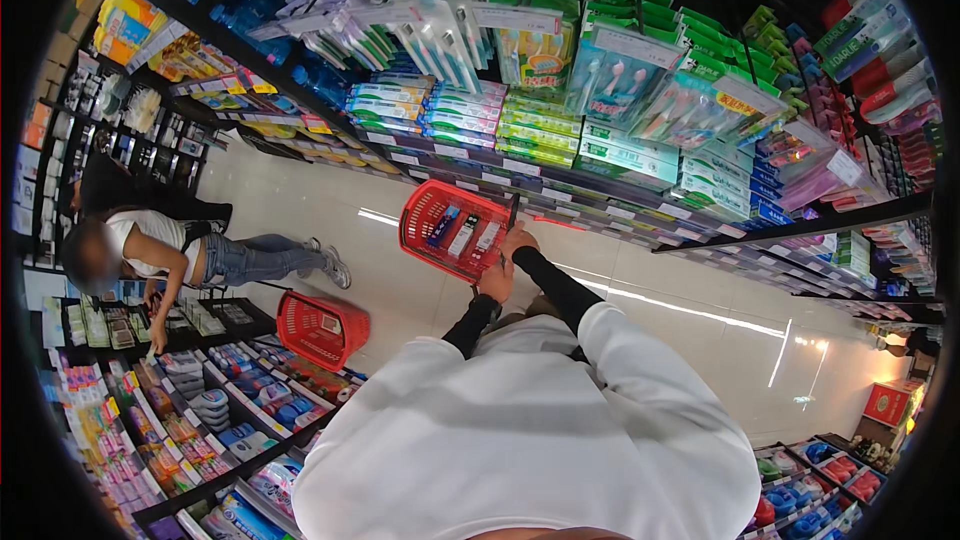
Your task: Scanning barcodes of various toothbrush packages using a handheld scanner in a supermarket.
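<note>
A red plastic shopping basket hangs in front of my body, tilted in the view. My left hand is closed around its dark handle at the near end. Farther along the same handle, my right hand grips it too. Inside the basket lie a dark blue packaged item, a red, black and white box and a whitish package. Their exact kind is too small to tell. Black sleeves cover both my forearms.
Ahead stands a shelf with hanging toothbrush packs above stacked toothpaste boxes. At left, a person reaches toward a shelf of packaged goods, beside another red basket. Pale floor tiles extend right.
</note>
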The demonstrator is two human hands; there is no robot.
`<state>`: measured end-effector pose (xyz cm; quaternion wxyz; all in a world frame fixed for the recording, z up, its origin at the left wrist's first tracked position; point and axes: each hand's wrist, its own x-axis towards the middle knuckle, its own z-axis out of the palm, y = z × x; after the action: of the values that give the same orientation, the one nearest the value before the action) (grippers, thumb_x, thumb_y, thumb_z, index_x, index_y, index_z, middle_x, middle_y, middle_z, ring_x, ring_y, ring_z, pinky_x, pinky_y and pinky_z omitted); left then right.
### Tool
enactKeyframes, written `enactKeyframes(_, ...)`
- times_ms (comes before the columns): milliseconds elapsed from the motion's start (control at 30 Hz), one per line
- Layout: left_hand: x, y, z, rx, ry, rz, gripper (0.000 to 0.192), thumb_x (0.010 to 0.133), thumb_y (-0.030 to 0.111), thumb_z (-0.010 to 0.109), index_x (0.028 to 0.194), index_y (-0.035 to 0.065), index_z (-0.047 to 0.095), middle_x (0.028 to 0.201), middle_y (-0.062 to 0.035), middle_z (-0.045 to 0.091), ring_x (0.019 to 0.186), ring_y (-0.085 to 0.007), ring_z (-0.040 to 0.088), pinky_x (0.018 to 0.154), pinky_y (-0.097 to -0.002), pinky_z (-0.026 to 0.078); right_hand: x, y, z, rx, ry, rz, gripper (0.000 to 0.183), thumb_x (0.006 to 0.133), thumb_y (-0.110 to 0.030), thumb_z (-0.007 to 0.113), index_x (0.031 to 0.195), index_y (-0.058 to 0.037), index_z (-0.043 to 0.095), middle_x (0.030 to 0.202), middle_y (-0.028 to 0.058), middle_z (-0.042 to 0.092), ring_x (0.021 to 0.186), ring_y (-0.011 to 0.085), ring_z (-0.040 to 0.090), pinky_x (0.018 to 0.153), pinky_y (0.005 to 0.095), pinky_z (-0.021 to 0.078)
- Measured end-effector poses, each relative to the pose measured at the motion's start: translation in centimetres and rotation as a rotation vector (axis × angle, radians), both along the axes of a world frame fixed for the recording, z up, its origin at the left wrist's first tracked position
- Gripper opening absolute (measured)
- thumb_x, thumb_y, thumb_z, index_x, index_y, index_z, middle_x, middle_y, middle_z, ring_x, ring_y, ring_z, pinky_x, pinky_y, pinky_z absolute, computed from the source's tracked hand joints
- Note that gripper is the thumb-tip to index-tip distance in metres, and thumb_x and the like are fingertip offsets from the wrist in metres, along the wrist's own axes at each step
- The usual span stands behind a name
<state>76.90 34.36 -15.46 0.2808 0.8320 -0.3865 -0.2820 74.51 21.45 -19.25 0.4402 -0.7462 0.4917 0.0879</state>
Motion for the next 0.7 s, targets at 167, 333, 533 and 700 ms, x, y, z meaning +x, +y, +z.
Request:
enactKeyframes(167, -0.4, -1.5, -0.2, 0.098, 0.059, -0.116, 0.056, 0.092, 0.048, 0.037, 0.097, -0.0021, 0.062, 0.084, -0.0294, 0.061, 0.083, -0.0466, 0.059, 0.073, -0.0533, 0.046, -1.3, -2.4, -3.5, 0.041, 0.045, -0.001, 0.052, 0.084, -0.030, 0.055, 0.113, 0.0075, 0.035, 0.094, 0.0300, 0.062, 0.090, 0.0423, 0.062, 0.080, 0.0471, 0.0498)
enactKeyframes(333, -1.2, -1.5, -2.0, 0.121, 0.176, -0.085, 0.058, 0.090, 0.054, 0.041, 0.094, 0.0002, 0.062, 0.088, -0.0308, 0.060, 0.089, -0.0471, 0.057, 0.075, -0.0500, 0.045, -3.2, -2.3, -7.8, 0.112, 0.113, -0.009, 0.053, 0.083, -0.029, 0.058, 0.114, 0.0071, 0.035, 0.096, 0.0298, 0.062, 0.092, 0.0415, 0.062, 0.080, 0.0461, 0.0502)
enactKeyframes(533, 1.3, -1.5, -3.1, 0.162, 0.160, 0.011, 0.060, 0.089, 0.056, 0.041, 0.099, 0.0002, 0.062, 0.091, -0.0291, 0.062, 0.091, -0.0464, 0.058, 0.077, -0.0493, 0.046, 1.2, -1.3, -10.6, 0.174, 0.141, 0.016, 0.054, 0.081, -0.028, 0.060, 0.115, 0.0065, 0.035, 0.098, 0.0295, 0.062, 0.094, 0.0405, 0.062, 0.081, 0.0449, 0.0507)
enactKeyframes(700, 6.3, 0.5, -4.5, 0.099, 0.238, 0.057, 0.061, 0.089, 0.058, 0.041, 0.098, 0.0011, 0.061, 0.086, -0.0258, 0.064, 0.086, -0.0439, 0.060, 0.073, -0.0490, 0.046, 5.5, 0.3, -5.6, 0.203, 0.228, 0.207, 0.061, 0.078, -0.030, 0.066, 0.117, 0.0068, 0.036, 0.102, 0.0292, 0.061, 0.097, 0.0391, 0.062, 0.083, 0.0440, 0.0508)
